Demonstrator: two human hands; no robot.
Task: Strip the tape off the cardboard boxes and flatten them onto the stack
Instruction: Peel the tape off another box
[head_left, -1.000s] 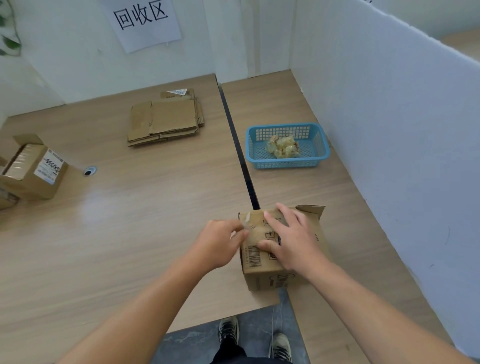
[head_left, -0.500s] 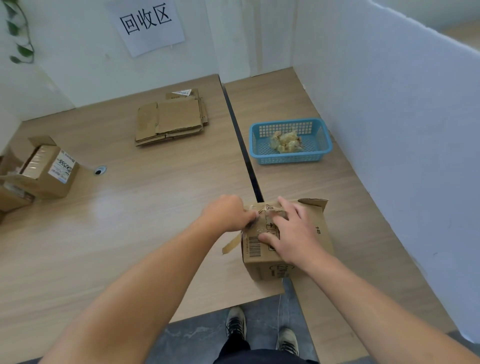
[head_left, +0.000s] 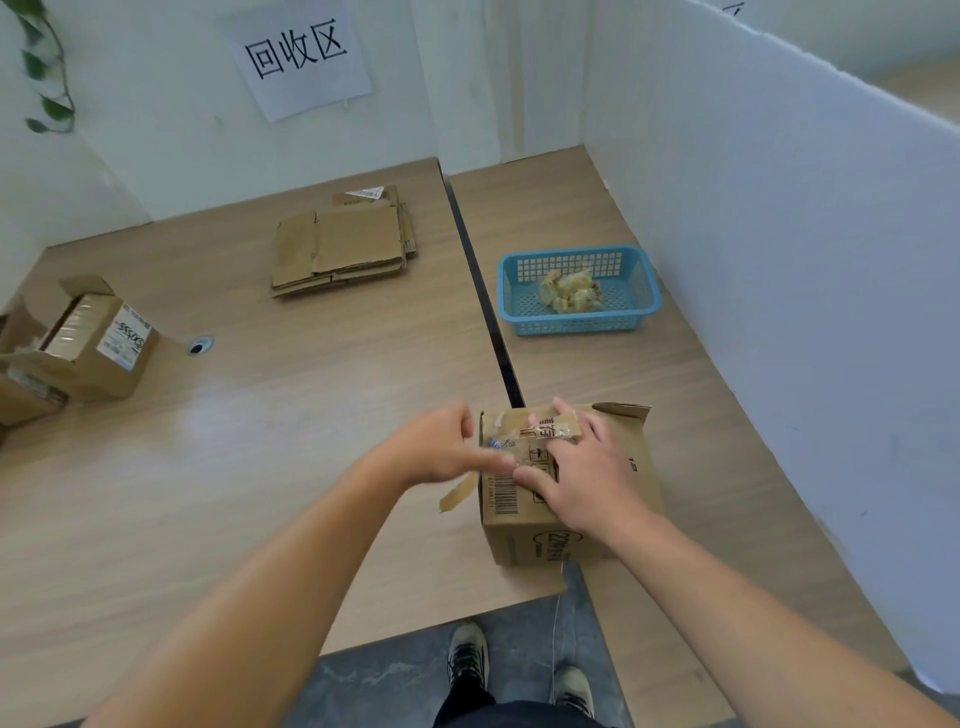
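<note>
A: Task item first. Where is it?
B: An open-topped cardboard box (head_left: 519, 540) at 6 o'clock in view, on the near edge of the tabletop (head_left: 260, 441), over the near end of the dark seam. A tape strip (head_left: 543, 430) is partly lifted across its top. The loose tail hangs off the box's 9 o'clock side.
A: Hands?
B: The right hand (head_left: 582, 467) lies flat on the box top, fingers straight and spread, pressing down and gripping nothing. The left hand (head_left: 436, 452) is at the box's 9 o'clock edge by the tape. It's motion-blurred, so I can't tell if its fingers pinch the strip.
A: Progress?
B: Roughly midway, my read. The stack (head_left: 337, 249) of flattened cardboard at 11 o'clock already has several sheets. The blue basket (head_left: 576, 325) at 1 o'clock holds wadded tape (head_left: 569, 291). This box is half stripped and not flattened. The waiting boxes (head_left: 88, 358) at 9 o'clock look untouched, and one is glossy with tape. Left to do: finish this strip, collapse the box, stack it, then do those.
A: Any text?
B: The wall sign (head_left: 298, 52) at 12 o'clock reads 回收区. There's a barcode (head_left: 501, 493) on the box top, digits too small to read. Print on the near face seems to start "22", the rest unreadable. The white label (head_left: 127, 338) on a 9 o'clock box has handwriting, maybe "SSS05", not sure. The tape has print too, illegible.
</note>
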